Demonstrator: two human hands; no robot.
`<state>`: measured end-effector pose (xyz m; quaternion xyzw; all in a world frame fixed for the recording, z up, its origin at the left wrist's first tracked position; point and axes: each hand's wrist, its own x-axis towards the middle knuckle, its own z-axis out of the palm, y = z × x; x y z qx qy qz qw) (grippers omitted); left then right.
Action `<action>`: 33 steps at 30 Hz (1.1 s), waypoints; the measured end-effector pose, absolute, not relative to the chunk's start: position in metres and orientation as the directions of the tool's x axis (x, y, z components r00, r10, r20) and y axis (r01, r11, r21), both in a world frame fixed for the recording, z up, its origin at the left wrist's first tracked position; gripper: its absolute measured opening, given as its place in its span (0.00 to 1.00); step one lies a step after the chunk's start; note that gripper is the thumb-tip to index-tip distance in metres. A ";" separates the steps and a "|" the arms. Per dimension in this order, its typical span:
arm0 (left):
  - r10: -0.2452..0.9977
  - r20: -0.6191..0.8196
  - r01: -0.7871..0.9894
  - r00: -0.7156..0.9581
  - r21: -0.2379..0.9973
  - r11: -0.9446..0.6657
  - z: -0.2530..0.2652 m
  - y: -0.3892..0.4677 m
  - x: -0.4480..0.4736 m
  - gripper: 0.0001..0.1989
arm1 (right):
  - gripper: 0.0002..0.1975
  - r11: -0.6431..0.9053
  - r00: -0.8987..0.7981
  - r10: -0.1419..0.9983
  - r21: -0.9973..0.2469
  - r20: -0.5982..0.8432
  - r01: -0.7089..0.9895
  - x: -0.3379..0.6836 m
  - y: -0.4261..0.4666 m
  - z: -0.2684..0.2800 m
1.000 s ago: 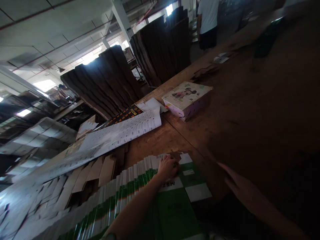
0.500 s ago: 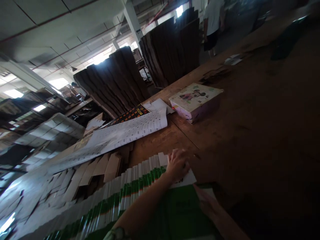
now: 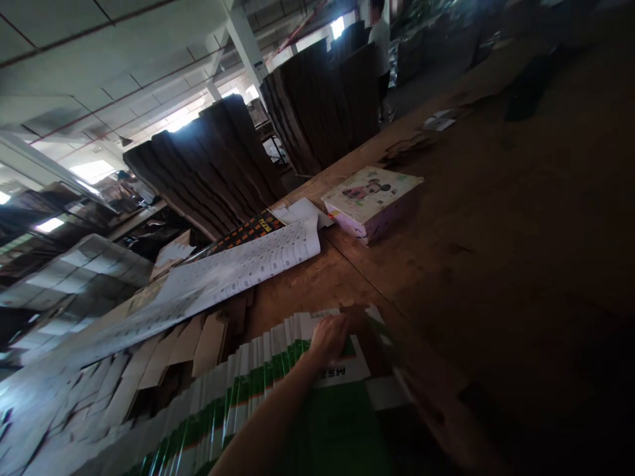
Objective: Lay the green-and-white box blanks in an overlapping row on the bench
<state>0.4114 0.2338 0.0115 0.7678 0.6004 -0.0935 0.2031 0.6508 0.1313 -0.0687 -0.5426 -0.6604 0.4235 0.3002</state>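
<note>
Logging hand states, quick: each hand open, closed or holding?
Left hand: on the row of glossy green-and-white flat packs; whether it grips cannot be told.
Right hand: dark, blurred; cannot be told.

cartoon box point(image 3: 370, 195): on table point(image 3: 292, 287) | printed sheet point(image 3: 248, 256): nearby | dark stacks point(image 3: 320, 109): behind
</note>
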 end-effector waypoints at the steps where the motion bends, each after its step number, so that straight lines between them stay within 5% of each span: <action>1: 0.875 -0.403 0.961 0.268 0.180 -0.211 0.011 0.234 0.410 0.18 | 0.22 0.100 -0.301 0.953 -0.899 -0.036 0.426 0.642 0.129 -0.072; 8: 0.882 -0.374 0.950 0.288 0.229 -0.213 0.006 0.231 0.406 0.15 | 0.19 0.186 -0.412 0.911 -0.900 0.007 0.395 0.629 0.123 -0.097; 21: 0.843 -0.450 0.952 0.293 0.218 -0.215 0.003 0.230 0.404 0.28 | 0.19 0.078 -0.397 0.915 -0.935 -0.071 0.347 0.632 0.123 -0.090; 29: 0.849 -0.454 0.957 0.271 0.224 -0.186 -0.003 0.226 0.402 0.28 | 0.20 0.140 -0.481 0.865 -0.853 -0.141 0.502 0.644 0.139 -0.069; 33: 0.858 -0.456 0.960 0.237 0.246 -0.135 0.006 0.226 0.410 0.30 | 0.28 0.176 -0.326 0.937 -0.637 -0.126 0.751 0.691 0.163 -0.072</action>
